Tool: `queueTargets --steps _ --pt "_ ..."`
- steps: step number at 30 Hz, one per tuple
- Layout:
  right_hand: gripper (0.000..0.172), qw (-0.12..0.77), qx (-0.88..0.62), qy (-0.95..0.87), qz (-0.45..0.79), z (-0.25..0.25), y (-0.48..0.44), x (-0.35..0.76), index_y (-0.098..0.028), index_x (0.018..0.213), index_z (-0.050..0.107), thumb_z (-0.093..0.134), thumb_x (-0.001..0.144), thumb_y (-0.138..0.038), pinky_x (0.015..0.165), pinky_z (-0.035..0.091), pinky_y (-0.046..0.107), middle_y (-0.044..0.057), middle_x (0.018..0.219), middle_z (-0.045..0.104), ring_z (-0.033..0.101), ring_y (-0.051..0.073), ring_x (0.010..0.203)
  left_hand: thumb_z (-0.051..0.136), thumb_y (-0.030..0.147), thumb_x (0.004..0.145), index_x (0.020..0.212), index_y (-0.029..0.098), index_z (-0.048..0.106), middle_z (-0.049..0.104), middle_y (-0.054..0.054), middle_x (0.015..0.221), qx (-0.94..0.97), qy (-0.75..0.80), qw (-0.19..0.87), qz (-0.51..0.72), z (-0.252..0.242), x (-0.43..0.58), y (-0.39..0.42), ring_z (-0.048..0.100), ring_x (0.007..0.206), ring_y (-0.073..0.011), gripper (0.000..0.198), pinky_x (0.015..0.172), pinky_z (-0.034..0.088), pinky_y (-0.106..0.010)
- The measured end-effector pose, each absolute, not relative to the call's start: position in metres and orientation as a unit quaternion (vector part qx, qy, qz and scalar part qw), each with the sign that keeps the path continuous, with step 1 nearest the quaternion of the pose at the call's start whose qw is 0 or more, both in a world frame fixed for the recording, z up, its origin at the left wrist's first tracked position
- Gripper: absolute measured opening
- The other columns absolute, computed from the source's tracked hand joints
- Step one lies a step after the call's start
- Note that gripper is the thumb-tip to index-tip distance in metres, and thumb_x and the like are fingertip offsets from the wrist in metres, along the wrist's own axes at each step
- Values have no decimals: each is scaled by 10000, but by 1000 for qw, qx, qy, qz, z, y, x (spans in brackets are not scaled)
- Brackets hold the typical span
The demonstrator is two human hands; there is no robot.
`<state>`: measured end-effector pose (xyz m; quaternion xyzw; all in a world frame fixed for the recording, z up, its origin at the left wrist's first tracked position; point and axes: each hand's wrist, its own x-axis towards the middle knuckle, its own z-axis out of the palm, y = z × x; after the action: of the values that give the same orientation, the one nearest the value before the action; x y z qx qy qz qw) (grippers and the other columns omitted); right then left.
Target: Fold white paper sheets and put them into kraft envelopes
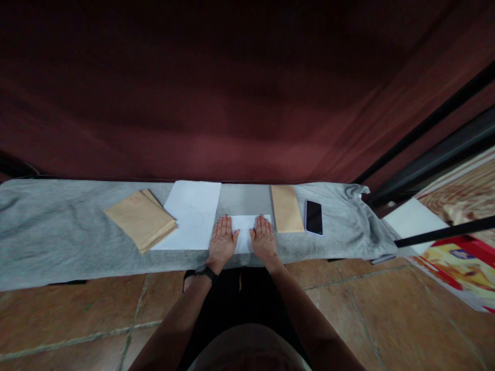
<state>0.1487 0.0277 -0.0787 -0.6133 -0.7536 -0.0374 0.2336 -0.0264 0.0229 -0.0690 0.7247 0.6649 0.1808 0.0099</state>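
A small white sheet of paper [244, 226], perhaps folded, lies on the grey cloth in front of me. My left hand [223, 240] rests flat on its left part, fingers stretched out, with a dark watch on the wrist. On the right part of the same paper my right hand [263, 239] lies flat too, fingers extended. Larger white sheets [192, 206] sit just left of my left hand. A brown envelope [287, 208] is close to the right of my right hand. Farther left, several brown envelopes [139, 219] overlap the white sheets' edge.
Grey cloth [69, 232] covers the long narrow surface. A phone [313, 217] with a dark screen lies right of the single envelope. Behind rises a dark red wall or curtain [232, 113]. Black bars [433, 118] and a colourful box [460, 265] stand at the right.
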Motion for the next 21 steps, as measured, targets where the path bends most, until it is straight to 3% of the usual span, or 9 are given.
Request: queueTargets --steps 6,12,21 --pt "554 223 -619 -753 -27 -70 5 156 -22 1540 347 321 1057 -293 1185 325 495 229 1573 396 375 300 1468 301 398 1024 1519 -34 344 352 -250 1587 712 678 0 181 -56 -15 16 255 1522 -327 658 1246 228 -533" --pt "542 184 -571 -800 -1 -63 -23 156 -115 1561 344 336 1033 -233 1223 263 460 131 1604 384 338 250 1493 281 306 1035 1554 118 345 367 -109 1614 801 574 26 168 -52 12 -21 267 1526 -224 556 1250 272 -451" --pt "563 196 -590 -783 -38 -71 -33 170 -73 1539 370 395 1049 -349 1201 298 459 186 1586 397 370 282 1471 308 396 1033 1529 53 371 381 -185 1591 783 602 -2 157 -54 -24 -34 307 1508 -274 606 1236 289 -474"
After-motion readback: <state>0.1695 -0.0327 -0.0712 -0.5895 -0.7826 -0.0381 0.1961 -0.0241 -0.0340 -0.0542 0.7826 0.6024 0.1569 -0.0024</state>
